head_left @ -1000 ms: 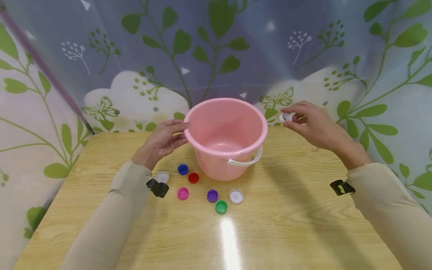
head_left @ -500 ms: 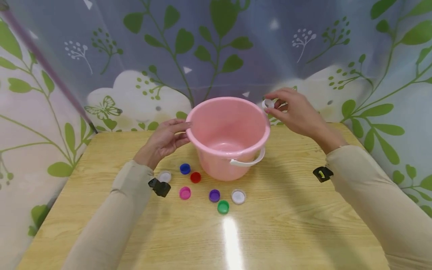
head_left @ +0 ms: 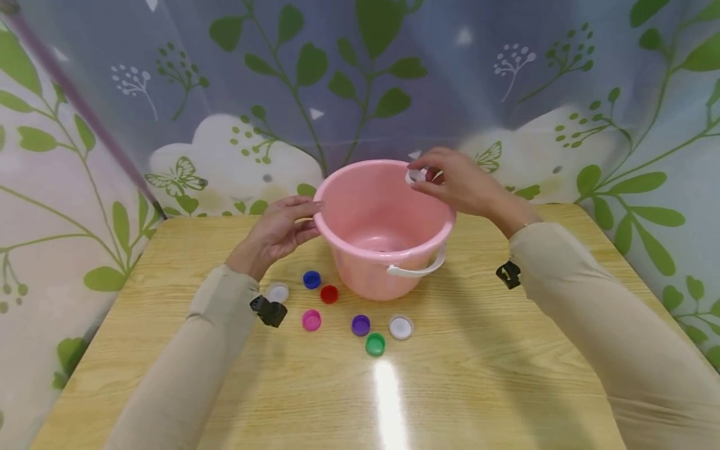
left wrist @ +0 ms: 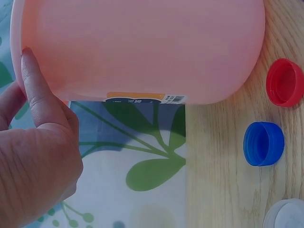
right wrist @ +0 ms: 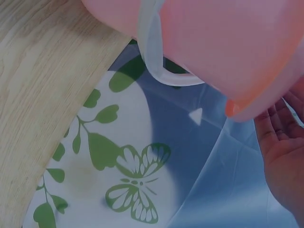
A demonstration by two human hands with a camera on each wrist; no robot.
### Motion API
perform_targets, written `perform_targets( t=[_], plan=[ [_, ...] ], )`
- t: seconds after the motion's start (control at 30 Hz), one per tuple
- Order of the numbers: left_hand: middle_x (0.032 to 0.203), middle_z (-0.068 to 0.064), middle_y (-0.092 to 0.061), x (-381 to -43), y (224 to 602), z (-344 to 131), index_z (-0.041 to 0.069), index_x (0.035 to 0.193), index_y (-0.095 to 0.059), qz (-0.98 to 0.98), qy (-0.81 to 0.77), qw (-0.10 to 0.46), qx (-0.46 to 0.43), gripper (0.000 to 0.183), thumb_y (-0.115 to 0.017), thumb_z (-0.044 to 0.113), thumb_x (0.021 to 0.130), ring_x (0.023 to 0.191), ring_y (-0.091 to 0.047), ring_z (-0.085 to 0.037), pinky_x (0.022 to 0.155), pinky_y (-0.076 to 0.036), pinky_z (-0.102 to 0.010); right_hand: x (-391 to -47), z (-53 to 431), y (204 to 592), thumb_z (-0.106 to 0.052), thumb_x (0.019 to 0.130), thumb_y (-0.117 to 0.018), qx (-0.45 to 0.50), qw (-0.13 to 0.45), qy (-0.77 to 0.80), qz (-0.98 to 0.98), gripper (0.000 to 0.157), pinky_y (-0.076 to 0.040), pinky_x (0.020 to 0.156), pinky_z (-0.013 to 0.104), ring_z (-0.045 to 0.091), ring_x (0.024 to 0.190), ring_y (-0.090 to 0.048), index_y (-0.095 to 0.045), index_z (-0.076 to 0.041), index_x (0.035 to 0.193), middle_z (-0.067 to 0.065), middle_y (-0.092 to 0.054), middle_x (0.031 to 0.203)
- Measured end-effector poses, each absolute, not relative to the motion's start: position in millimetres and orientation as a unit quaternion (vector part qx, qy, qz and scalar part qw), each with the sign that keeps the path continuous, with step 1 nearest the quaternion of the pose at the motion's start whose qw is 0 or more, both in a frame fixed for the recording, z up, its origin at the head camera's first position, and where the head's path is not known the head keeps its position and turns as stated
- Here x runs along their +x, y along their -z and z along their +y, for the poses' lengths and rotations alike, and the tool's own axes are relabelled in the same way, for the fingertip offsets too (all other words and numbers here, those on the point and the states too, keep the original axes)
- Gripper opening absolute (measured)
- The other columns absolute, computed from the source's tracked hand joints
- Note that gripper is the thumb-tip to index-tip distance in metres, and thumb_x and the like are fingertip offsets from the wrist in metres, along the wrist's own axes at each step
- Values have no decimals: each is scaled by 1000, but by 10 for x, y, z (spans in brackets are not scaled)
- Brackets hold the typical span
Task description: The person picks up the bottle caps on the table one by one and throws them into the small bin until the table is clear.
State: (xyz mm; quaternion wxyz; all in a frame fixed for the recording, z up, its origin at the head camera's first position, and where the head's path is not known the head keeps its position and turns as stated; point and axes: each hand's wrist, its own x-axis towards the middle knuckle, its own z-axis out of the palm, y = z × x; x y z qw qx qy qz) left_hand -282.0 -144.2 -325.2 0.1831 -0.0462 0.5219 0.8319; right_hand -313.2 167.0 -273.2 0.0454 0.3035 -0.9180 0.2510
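A pink bucket point(head_left: 365, 275) with a white handle point(head_left: 416, 270) stands upright at the back of the wooden table. My left hand point(head_left: 278, 234) grips its left rim, one digit over the edge and a finger along the outer wall point(left wrist: 142, 52). Above the bucket's right rim, my right hand point(head_left: 458, 181) pinches a white bottle cap point(head_left: 415, 177) between thumb and fingertips. In the right wrist view the right hand point(right wrist: 285, 152) shows beside the rim, its fingertips and the cap hidden behind the bucket.
In front of the bucket lie blue point(head_left: 312, 279), red point(head_left: 329, 294), pink point(head_left: 312, 320), purple point(head_left: 360, 325) and green point(head_left: 375, 344) caps. Two whitish lids point(head_left: 401, 327) lie there too, one near the left wrist. A leaf-patterned cloth point(head_left: 382, 94) hangs behind the table.
My right hand has carried the white cap leftward, from right of the bucket to above its right rim. The left hand keeps its grip on the rim.
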Motion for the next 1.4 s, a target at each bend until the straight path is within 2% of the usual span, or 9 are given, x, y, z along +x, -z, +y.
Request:
perform_targets(
  t=[0.37, 0.63, 1.03, 1.4],
  plan=[
    [82, -13, -60, -2822, 3251, -1446, -2, 108, -51, 524, -831, 182, -41, 20, -62, 3, 92, 63, -66, -18, 62, -58, -24, -3189, 1528, 2817, -19, 91, -68, 314, 17, -244, -917, 36, -50, 79, 37, 23, 90, -56, -61, -2, 122, 11, -59, 102],
    [84, -14, -61, -2830, 3262, -1437, -2, 109, -51, 519, -834, 184, -40, 20, -62, 2, 92, 63, -66, -19, 61, -58, -25, -3194, 1458, 2898, -18, 92, -66, 324, -2, -253, -911, 34, -50, 78, 36, 23, 90, -56, -61, -1, 121, 11, -60, 103],
    [81, -13, -61, -2832, 3259, -1444, -2, 107, -52, 512, -838, 184, -43, 17, -61, 2, 93, 61, -66, -18, 60, -58, -24, -3190, 1436, 2927, -20, 92, -67, 330, 12, -229, -916, 36, -51, 78, 36, 22, 89, -57, -61, -1, 121, 11, -61, 104],
    [80, -13, -62, -2825, 3256, -1444, -2, 105, -53, 508, -840, 186, -44, 16, -61, 2, 92, 61, -66, -19, 60, -58, -25, -3186, 1421, 2940, -23, 92, -66, 326, 11, -212, -921, 38, -49, 83, 38, 25, 93, -56, -61, 0, 122, 13, -62, 108]
  ],
)
